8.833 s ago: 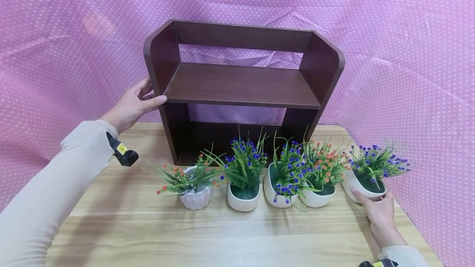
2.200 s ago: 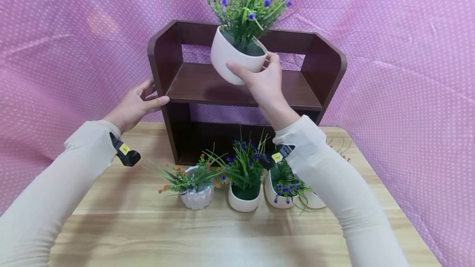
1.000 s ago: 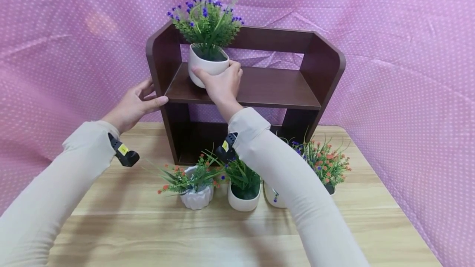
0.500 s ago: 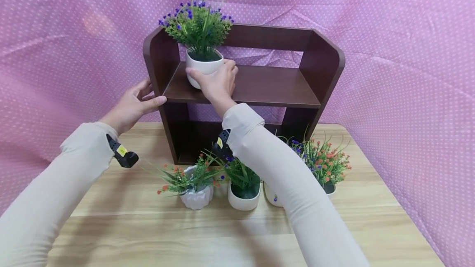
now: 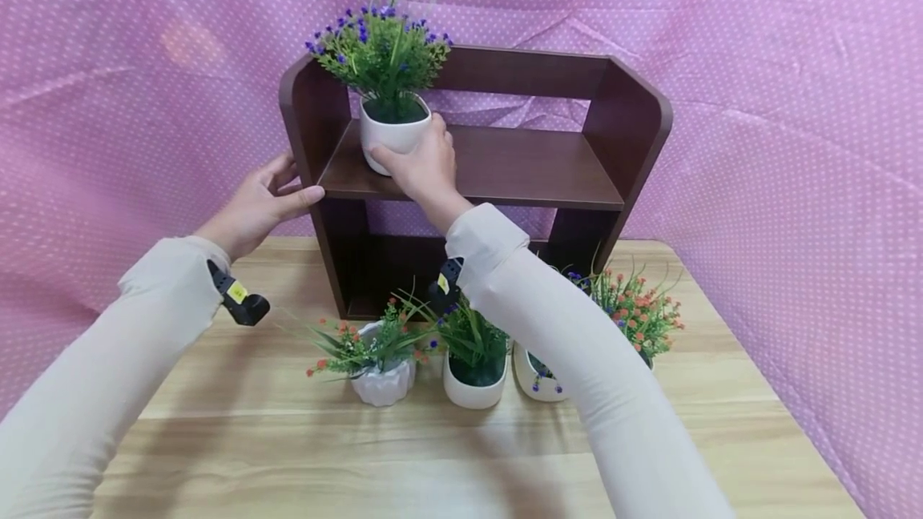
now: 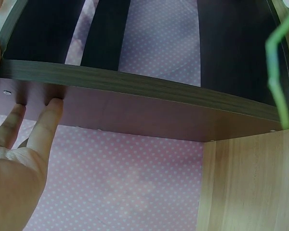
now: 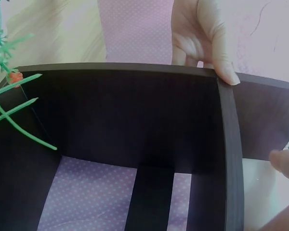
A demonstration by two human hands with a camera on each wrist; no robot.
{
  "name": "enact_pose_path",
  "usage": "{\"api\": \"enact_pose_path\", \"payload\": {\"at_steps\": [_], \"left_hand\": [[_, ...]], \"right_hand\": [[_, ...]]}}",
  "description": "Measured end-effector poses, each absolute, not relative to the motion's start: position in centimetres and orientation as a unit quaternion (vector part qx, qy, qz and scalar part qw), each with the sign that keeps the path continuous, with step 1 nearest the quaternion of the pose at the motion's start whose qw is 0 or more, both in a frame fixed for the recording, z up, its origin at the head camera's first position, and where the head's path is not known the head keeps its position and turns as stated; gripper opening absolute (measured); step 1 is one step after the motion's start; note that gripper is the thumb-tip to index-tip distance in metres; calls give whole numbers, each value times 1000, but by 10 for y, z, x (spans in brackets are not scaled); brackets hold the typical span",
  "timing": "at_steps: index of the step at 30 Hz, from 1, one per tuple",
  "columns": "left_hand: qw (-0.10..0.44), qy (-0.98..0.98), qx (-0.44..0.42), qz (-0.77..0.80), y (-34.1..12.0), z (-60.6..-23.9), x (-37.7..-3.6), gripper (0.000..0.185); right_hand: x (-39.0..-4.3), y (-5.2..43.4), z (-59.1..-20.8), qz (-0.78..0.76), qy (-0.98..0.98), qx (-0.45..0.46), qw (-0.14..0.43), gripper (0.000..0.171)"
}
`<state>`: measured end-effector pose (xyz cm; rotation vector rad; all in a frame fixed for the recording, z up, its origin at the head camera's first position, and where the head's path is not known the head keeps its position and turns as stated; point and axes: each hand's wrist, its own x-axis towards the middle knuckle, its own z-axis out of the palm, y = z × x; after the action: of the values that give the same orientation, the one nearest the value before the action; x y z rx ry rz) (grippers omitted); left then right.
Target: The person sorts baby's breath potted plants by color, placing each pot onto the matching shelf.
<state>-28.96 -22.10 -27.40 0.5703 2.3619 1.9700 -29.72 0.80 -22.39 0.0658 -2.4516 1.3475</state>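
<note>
A potted plant (image 5: 389, 138) with blue-purple flowers stands upright on the left part of the upper board of a dark brown bookshelf (image 5: 534, 162). My right hand (image 5: 430, 168) holds its white pot from the right, thumb on the front; the far fingers are partly hidden. At the bookshelf's left side panel, my left hand (image 5: 248, 207) grips the edge. Its thumb lies over the front edge, seen in the right wrist view too, while the fingertips (image 6: 53, 107) press the panel's outer face in the left wrist view.
On the wooden table (image 5: 346, 463), before the bookshelf, stand a fluted white pot (image 5: 382, 387) with orange flowers, a white pot (image 5: 473, 395) with blue flowers, and two more potted plants partly behind my right sleeve (image 5: 577, 351). Pink dotted cloth (image 5: 779, 142) surrounds the table.
The blue-flowered plant has gone from the table's right end, up over the bookshelf, onto the upper board's left part. Lately my right hand has shifted slightly on the pot. My left hand stays put.
</note>
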Motion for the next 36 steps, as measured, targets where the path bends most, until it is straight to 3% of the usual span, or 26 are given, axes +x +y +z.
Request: {"api": "enact_pose_path", "payload": {"at_steps": [4,17,36], "left_hand": [[7,755,182,629,-222,-273,-289,70],[5,753,184,632,-220,-275,-290,70],[3,764,173,622,-222,-273,-288,71]], "right_hand": [[-295,11,-223,474,-865,37,163,73],[-291,7,-230,441,-869,20,223,65],[-291,10,-229,452,-868,26,204,55]]}}
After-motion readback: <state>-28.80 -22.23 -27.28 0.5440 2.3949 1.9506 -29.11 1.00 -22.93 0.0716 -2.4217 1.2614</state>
